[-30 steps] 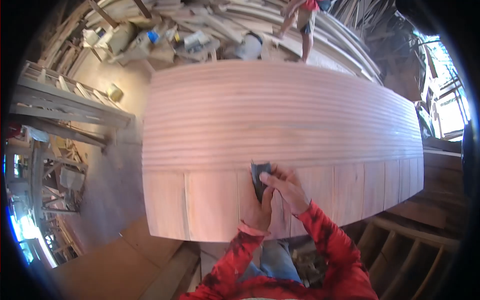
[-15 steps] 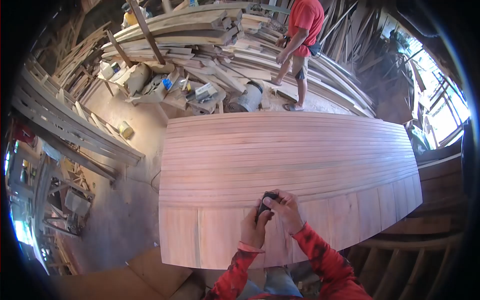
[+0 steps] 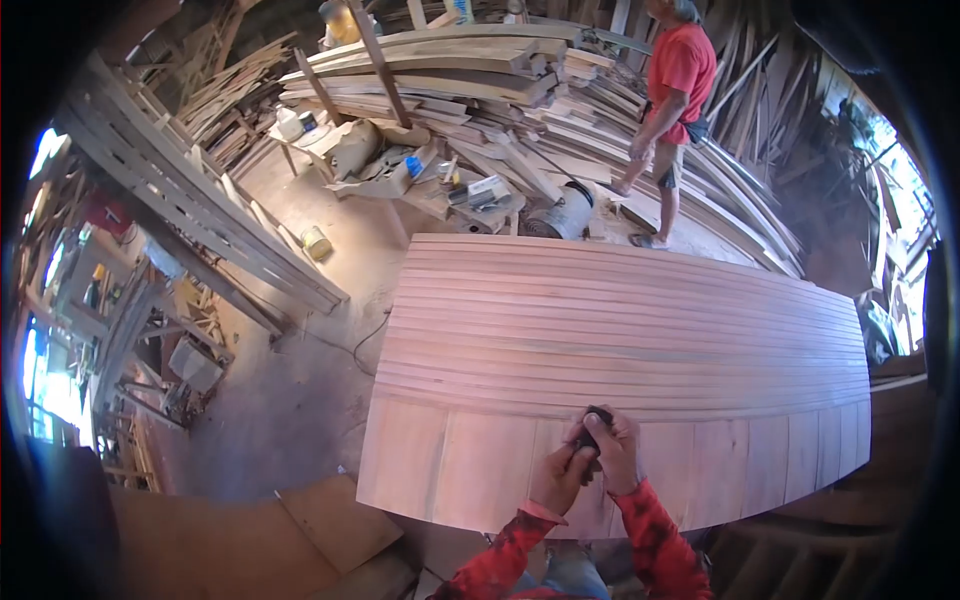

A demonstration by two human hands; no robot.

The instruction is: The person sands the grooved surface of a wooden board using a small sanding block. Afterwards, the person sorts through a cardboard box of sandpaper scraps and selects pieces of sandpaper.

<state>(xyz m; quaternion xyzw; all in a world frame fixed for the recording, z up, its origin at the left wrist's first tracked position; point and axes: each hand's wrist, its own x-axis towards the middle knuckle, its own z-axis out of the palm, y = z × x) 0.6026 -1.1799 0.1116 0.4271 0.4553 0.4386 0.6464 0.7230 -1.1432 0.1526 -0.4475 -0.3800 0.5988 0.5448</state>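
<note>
Dark pad in left hand, right hand, inside panel edges

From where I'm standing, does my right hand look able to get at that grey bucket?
Probably not: your right hand and left hand both grip a small dark object, and the wide wooden panel lies between you and the grey bucket.

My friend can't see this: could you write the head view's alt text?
A person's left hand and right hand grip a small dark object over a pinkish wooden panel. Beyond, someone in a red shirt stands beside piled lumber.
</note>
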